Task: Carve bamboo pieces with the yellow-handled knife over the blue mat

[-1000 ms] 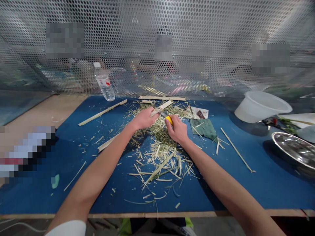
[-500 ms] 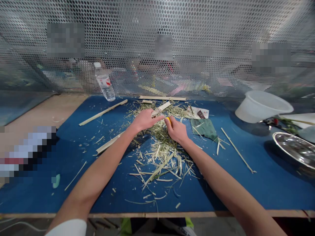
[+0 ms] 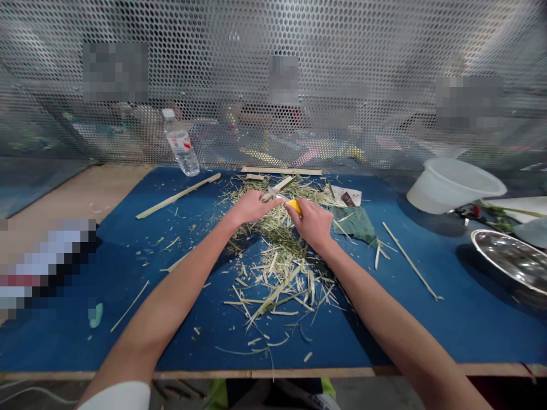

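Above the loose heap of pale-green plant shavings (image 3: 277, 242), the left hand (image 3: 250, 208) pinches the pale, flat bamboo-like strip (image 3: 283, 183), which slants over the heap's far part. The right hand (image 3: 313, 222) curls round the yellow-handled metal knife (image 3: 293, 206), its blade touching or just beside the strip. The heap suggests much shaving is done; this strip seems unfinished. Long pale pieces lie beyond the heap (image 3: 282, 170) and left of it (image 3: 178, 196), perhaps awaiting work.
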Demonstrator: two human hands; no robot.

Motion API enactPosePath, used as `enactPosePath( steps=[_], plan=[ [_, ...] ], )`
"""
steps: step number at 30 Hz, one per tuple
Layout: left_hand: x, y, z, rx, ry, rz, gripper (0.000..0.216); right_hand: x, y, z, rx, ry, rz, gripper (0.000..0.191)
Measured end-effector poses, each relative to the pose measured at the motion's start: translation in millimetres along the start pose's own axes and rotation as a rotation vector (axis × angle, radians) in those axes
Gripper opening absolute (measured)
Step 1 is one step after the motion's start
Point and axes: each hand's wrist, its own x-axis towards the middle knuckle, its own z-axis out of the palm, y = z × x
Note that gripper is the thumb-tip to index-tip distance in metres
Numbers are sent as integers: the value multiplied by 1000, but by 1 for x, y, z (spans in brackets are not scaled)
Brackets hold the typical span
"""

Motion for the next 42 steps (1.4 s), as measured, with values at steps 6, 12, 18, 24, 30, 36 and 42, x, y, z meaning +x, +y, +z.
enactPosePath(
  steps=[6, 12, 18, 24, 30, 36, 42],
  plan=[
    [2, -13, -1, 128, -20, -33, 61, 0, 8, -3, 93, 155, -40, 48],
    [4, -18, 2, 178, -43, -12, 51, -2, 4, 1, 387, 34, 16, 43],
    [6, -21, 9, 285, -71, -11, 38, -1, 3, 2, 339, -154, -102, 41],
    [1, -22, 14, 416, -145, -65, 58, 0, -7, -7, 41, -335, -63, 39],
    [0, -24, 19, 472, -201, -94, 60, -1, -19, -11, -77, -427, -13, 40],
    [0, -27, 22, 486, -187, -86, 59, -1, -21, -13, -43, -435, -24, 41],
    [0, -26, 23, 497, -188, -87, 62, -1, -17, -10, -15, -429, -45, 37]
  ],
)
